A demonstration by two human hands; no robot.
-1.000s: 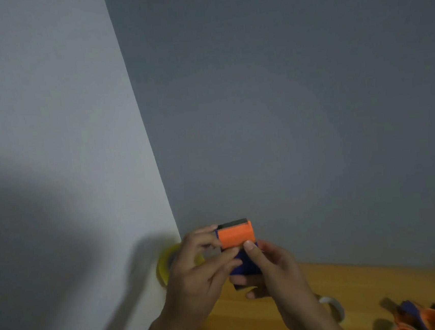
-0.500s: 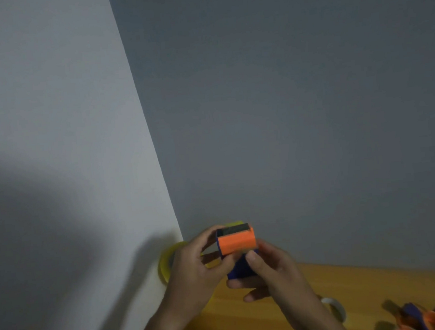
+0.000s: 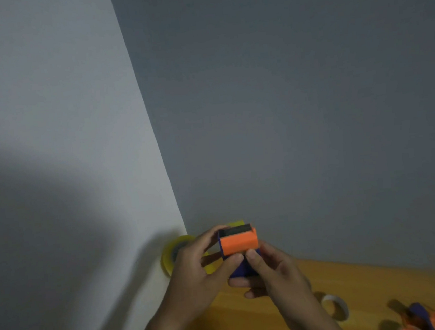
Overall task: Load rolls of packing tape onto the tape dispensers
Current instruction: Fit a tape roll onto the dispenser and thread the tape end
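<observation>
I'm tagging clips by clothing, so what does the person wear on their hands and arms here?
Nothing shows on either: the left hand and right hand are bare, with no gloves, rings, watch or bands visible. Both forearms are uncovered as far as the frame's bottom edge, so no sleeve appears. The light is dim, so small details could be missed.

No text, label, brand, number or sign can be read on anything here.

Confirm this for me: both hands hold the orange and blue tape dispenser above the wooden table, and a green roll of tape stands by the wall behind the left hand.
Not quite: the roll of tape is yellow, not green, as the head view shows. The rest holds: the left hand and right hand hold the tape dispenser above the wooden table.
</observation>
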